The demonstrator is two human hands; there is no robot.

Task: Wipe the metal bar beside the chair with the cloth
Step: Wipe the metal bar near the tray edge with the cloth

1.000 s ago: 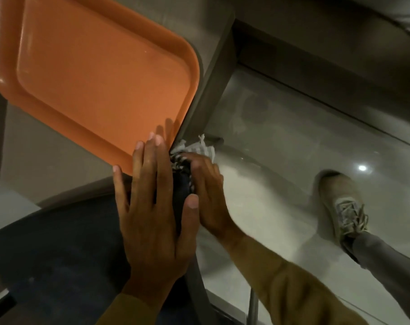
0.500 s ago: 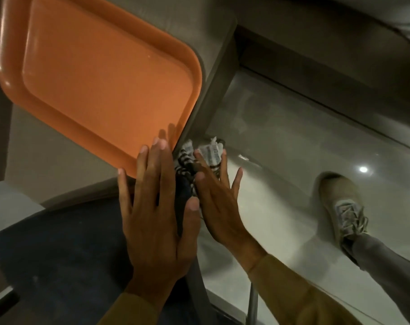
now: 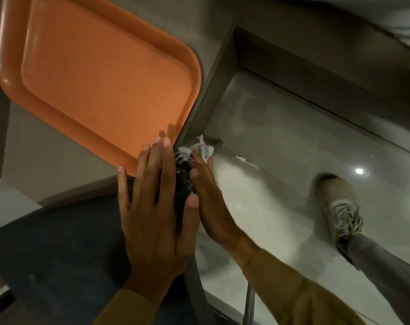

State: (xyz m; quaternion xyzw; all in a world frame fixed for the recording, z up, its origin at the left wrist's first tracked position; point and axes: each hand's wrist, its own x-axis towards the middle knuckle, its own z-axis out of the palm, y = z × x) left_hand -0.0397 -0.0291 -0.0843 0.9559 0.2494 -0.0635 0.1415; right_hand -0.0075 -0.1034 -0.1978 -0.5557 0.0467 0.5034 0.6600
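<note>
We are looking down past both of our hands. Our left hand [image 3: 152, 207] is lying flat and released, fingers spread, palm down on the dark chair seat [image 3: 54, 249], with its fingertips reaching the corner of the orange tray [image 3: 100, 73]. The tray is resting on the grey bench [image 3: 35, 156], its near corner overhanging the bench edge.

Our right hand [image 3: 211, 202] is pressing sideways against the cloth [image 3: 199, 150], with fingers extended rather than clenched; we cannot tell whether the fingers are curling around the cloth on its hidden side. The cloth is showing as a crumpled white and dark-striped bundle sitting between the two hands, just below the bench corner. The part of the chair frame under the cloth is hidden by the hands, so we cannot tell how the cloth is meeting it.

A metal bar [image 3: 249, 303] is standing out at the lower edge of the view, beside the chair seat and partly behind our right sleeve [image 3: 304, 294]. It is apart from the cloth.

Our shoe [image 3: 337, 207] is resting on the glossy floor [image 3: 293, 141], well apart from the hands.
</note>
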